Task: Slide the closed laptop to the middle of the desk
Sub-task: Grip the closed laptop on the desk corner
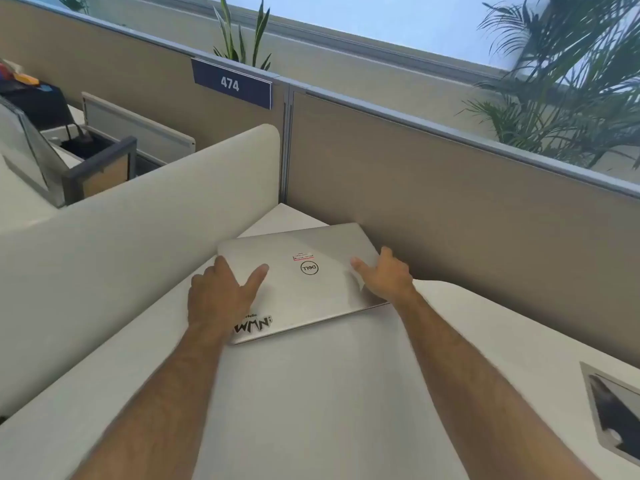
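A closed silver laptop [304,289] with a round logo and stickers lies in the far left corner of the white desk [329,393], against the tan partition. My left hand [221,296] grips its left edge, thumb on the lid and fingers wrapped over the side. My right hand [384,275] holds the right edge, thumb resting on the lid and fingers curled around the side. Both forearms stretch across the desk toward it.
A white divider [138,220] bounds the desk on the left and a tan cubicle wall [467,220] stands behind. A cable cut-out with a metal frame [613,410] sits at the desk's right. Plants rise beyond the wall. A neighbouring desk holds clutter at far left.
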The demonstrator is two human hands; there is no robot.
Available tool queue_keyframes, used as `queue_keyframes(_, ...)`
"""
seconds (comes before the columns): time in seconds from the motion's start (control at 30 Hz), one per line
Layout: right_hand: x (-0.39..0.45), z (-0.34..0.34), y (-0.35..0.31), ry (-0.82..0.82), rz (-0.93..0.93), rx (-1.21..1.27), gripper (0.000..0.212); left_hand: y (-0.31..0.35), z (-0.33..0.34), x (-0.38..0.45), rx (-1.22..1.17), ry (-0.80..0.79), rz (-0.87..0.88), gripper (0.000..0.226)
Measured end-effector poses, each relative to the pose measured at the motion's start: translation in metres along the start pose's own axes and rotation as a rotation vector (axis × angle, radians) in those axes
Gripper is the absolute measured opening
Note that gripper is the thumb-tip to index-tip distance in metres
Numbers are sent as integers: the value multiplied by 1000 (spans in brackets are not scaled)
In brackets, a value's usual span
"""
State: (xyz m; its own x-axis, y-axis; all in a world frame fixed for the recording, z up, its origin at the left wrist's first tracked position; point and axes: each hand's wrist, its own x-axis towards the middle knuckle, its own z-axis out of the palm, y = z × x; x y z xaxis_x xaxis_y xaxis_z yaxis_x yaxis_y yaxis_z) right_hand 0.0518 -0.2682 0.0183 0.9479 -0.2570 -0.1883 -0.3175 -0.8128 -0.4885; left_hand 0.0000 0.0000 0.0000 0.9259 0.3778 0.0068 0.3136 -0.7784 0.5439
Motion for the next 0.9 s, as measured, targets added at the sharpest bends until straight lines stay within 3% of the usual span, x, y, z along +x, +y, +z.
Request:
queue_keyframes(0.27,17,-1,-2,27,163,185,66,7,-5,27,-265,-10,-344,61)
queue_keyframes(0.47,25,5,8,20,212,326,51,-6,-13,40,-358,-67,-414,63)
queue_keyframes(0.6,18,2,16,15,234,349,48,-16,-15,37,-463,-98,-428,46)
queue_keyframes(0.9,-33,-13,44,13,288,402,41,-24,-14,-2,-663,-208,-517,39)
